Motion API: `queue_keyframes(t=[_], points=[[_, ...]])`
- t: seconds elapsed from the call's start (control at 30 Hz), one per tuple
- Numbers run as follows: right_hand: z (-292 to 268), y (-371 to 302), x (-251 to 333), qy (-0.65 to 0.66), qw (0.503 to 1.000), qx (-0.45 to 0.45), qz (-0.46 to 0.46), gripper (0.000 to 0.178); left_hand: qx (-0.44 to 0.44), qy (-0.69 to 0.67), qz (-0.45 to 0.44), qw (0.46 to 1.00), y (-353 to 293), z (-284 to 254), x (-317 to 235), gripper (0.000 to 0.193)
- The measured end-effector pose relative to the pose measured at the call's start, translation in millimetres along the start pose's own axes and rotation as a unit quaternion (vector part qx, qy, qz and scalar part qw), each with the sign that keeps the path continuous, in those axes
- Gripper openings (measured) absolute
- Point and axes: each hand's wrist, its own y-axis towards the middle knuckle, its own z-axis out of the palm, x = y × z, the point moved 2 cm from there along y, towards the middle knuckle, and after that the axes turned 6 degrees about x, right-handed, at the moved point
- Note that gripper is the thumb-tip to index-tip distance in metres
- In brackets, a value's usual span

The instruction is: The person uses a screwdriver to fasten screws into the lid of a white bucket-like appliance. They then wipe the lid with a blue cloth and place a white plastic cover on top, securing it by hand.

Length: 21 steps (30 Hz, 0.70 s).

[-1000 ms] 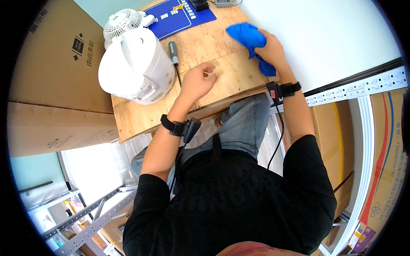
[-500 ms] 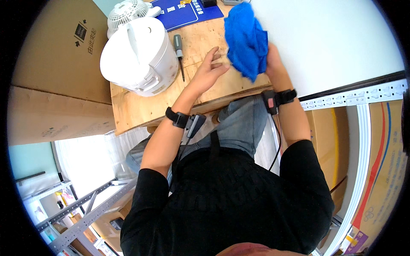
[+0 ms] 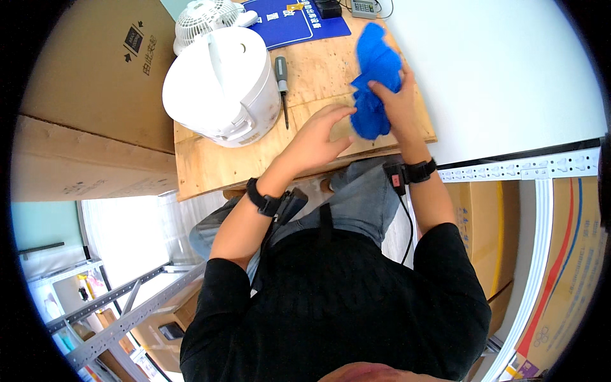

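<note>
A crumpled blue cloth (image 3: 375,60) is held up over the right part of the wooden table (image 3: 210,162). My right hand (image 3: 396,102) grips it from the right side, thumb across its front. My left hand (image 3: 318,137) reaches up beside the cloth's lower left edge, thumb and fingers apart; its fingertips are close to the cloth, and whether they touch it I cannot tell. Left of that hand stands a white rice cooker (image 3: 219,89) with its lid down. Between cooker and cloth lies a screwdriver (image 3: 282,83) with a grey handle.
Behind the cooker is a small white fan (image 3: 203,22). A blue sign (image 3: 280,25) lies at the table's back, with a black object (image 3: 328,8) on it and a grey keypad device (image 3: 364,9) to its right. A large cardboard box (image 3: 95,83) borders the left side; a white panel (image 3: 496,76) borders the right.
My right hand has turned, bringing the cloth lower and folding it narrower, with the thumb now in front. My left hand has moved in closer to it. The view has shifted slightly.
</note>
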Motion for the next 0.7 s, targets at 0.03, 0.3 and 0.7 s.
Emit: queue_keyframes(t=[0.03,0.3,0.7], points=[[-11.6,10.7,-5.8,-0.063,0.996,-0.04,-0.042,0.085,0.005,0.018,0.006,1.0,-6.5,-5.8,-4.9,0.051],[-47.5,57.5,-34.2,-0.45,0.888,-0.091,0.032,0.078,-0.151,0.0,-0.019,0.988,-58.8,-56.8,-15.1,0.032],[3.2,51.5,-4.8,-0.38,0.922,0.03,-0.069,0.063,-0.567,-0.065,-0.004,0.821,-148.7,-129.1,19.2,0.04]])
